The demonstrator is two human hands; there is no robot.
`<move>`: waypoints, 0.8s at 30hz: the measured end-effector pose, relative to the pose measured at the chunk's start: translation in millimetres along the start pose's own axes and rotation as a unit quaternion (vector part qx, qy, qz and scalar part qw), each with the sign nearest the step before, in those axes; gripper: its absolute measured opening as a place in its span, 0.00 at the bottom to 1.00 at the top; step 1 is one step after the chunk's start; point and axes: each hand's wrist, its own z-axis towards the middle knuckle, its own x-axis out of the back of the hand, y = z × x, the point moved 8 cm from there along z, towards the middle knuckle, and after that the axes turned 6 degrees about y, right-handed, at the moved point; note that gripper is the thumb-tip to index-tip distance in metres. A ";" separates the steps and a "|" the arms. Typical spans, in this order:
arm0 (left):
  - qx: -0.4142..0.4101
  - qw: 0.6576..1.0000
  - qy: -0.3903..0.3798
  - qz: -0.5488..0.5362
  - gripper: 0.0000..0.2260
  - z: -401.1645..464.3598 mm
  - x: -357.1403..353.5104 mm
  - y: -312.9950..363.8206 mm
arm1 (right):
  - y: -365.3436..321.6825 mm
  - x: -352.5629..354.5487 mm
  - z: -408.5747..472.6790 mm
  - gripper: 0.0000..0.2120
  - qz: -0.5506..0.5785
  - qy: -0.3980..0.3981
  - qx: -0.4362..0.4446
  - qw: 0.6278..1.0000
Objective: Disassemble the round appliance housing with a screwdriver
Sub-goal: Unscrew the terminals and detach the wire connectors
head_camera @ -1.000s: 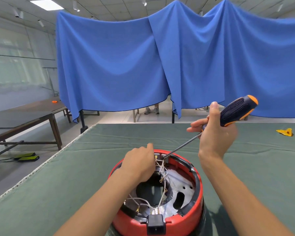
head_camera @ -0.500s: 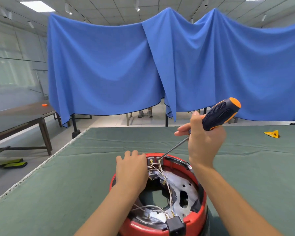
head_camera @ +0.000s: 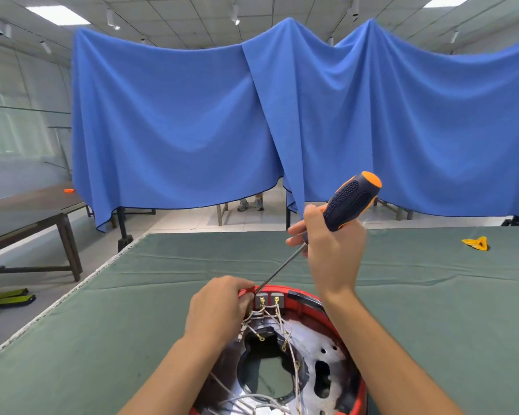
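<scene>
Overhead, blue drape point(head_camera: 174, 121) behind green-clothed table point(head_camera: 102, 324).

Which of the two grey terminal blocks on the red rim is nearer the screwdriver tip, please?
The left block: the screwdriver tip sits just beside it, by the left hand. The right block lies farther away.

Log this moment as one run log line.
step: unscrewing | right hand: grips screwdriver, tip at far rim | left hand: grips red housing rim | surface: green cloth
</scene>
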 end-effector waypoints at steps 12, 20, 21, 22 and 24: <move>-0.012 1.000 -0.003 0.002 0.07 -2.3 -2.9 4.5 | -20.3 5.5 5.3 0.15 -0.081 -0.022 0.054 0.995; -0.012 1.000 0.011 -0.006 0.08 -2.2 -5.4 1.0 | -41.6 8.2 -3.1 0.17 -0.090 -0.007 0.140 0.986; -0.014 1.000 0.013 -0.007 0.08 -2.6 -4.9 2.0 | -40.5 7.8 -4.6 0.17 -0.091 -0.008 0.139 0.986; -0.017 1.000 0.016 -0.008 0.08 -3.1 -4.4 3.0 | -39.0 7.6 -6.1 0.17 -0.089 -0.007 0.135 0.987; -0.021 0.999 0.020 -0.012 0.07 -3.7 -3.8 4.0 | -34.9 7.7 -7.3 0.17 -0.086 -0.003 0.126 0.988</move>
